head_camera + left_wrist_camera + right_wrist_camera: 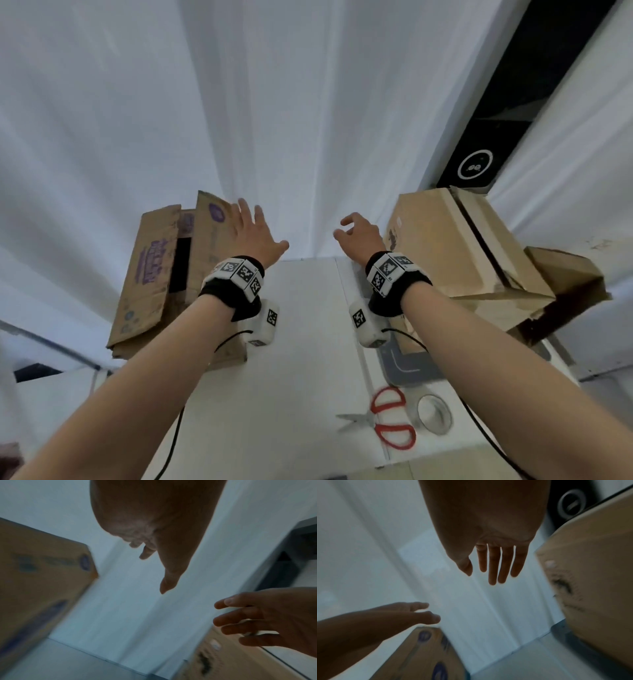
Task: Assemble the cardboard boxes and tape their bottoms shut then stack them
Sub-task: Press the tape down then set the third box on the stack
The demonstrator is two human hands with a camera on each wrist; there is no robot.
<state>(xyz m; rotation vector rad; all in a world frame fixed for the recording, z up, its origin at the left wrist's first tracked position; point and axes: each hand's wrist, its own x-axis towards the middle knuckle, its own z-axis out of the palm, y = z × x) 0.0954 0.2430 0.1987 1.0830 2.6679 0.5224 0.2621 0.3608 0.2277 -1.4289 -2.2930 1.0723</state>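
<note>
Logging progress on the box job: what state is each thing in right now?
left hand: open, holding nothing
right hand: fingers loosely curled, empty
purple-print box: flaps up, untaped
plain boxes: stacked
scissors: closed, on the table
tape roll: lying flat by the scissors

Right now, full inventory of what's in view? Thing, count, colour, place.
printed box: 1, brown with purple print, table's far left, flaps up
plain boxes: 2 at least, brown, stacked far right
scissors: 1, red handles, table near right
tape roll: 1, clear, right of the scissors
table: 1, white
curtain: white, behind the table
black panel: 1, upper right
left hand: empty, fingers spread, by the printed box
right hand: empty, loosely curled, near the plain boxes
</note>
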